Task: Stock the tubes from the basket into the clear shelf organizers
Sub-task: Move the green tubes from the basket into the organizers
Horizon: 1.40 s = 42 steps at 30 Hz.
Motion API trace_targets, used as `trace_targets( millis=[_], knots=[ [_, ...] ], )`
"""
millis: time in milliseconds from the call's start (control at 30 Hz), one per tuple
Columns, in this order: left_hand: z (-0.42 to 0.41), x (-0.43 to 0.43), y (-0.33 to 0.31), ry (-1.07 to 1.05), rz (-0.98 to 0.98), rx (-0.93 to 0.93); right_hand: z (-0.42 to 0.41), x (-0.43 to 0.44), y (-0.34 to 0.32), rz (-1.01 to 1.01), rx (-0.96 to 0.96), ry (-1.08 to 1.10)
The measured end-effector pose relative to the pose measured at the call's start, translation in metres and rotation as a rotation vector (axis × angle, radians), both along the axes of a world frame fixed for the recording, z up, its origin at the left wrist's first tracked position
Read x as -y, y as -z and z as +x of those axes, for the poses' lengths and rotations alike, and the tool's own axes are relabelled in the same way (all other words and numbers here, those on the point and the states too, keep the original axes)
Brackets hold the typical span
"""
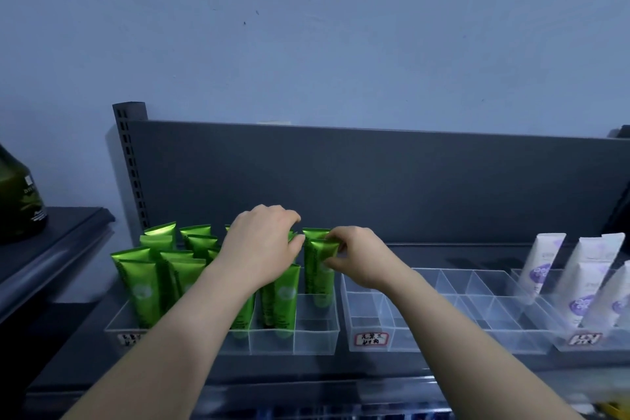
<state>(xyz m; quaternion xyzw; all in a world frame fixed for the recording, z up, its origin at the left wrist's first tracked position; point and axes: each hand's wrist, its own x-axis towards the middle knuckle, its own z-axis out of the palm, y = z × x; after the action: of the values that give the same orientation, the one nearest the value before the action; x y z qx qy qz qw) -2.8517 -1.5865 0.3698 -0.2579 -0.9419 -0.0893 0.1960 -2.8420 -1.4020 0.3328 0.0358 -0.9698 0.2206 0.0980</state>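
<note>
Several green tubes [139, 286] stand upright in the left clear organizer [315, 334] on the dark shelf. My right hand [358, 257] pinches the top of a green tube [318, 271] standing in the organizer's right column. My left hand [262, 242] hovers over the tubes in the middle columns, fingers curled down toward their tops; whether it grips one is hidden. The basket is not in view.
A second clear organizer [378, 334] with a handwritten label sits to the right, its cells bare. Further right, a third organizer [586, 339] holds white and purple tubes [542, 266]. A dark green bottle [17, 201] stands on a side ledge at left. The shelf's grey back panel [375, 181] rises behind.
</note>
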Motion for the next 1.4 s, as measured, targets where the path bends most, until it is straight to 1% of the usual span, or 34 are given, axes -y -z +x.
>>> trace_targets(
  millis=[100,333,500,633,767,900,1067,1200,1400],
  knots=[
    [0.002,-0.003,0.0,0.006,-0.001,-0.007,0.01,-0.001,-0.003,0.035,-0.057,0.037],
    [0.012,-0.019,0.005,0.062,-0.004,-0.023,0.048,-0.012,-0.007,0.192,-0.183,0.125],
    [0.029,-0.053,0.012,0.149,-0.007,-0.004,0.091,-0.037,-0.003,0.227,-0.189,0.193],
    [0.05,-0.092,0.018,0.257,0.007,0.006,0.129,-0.07,0.002,0.233,-0.186,0.278],
    [0.077,-0.141,0.025,0.374,0.013,0.019,0.178,-0.113,0.01,0.222,-0.175,0.389],
    [0.113,-0.202,0.035,0.484,0.019,0.042,0.239,-0.164,0.022,0.204,-0.125,0.504],
    [0.178,-0.29,0.051,0.607,-0.001,0.067,0.319,-0.237,0.038,0.2,-0.056,0.627],
    [0.232,-0.361,0.062,0.701,-0.017,0.122,0.385,-0.299,0.048,0.199,-0.016,0.708],
    [0.301,-0.457,0.096,0.777,-0.055,0.207,0.47,-0.384,0.078,0.194,0.06,0.811]
  ],
)
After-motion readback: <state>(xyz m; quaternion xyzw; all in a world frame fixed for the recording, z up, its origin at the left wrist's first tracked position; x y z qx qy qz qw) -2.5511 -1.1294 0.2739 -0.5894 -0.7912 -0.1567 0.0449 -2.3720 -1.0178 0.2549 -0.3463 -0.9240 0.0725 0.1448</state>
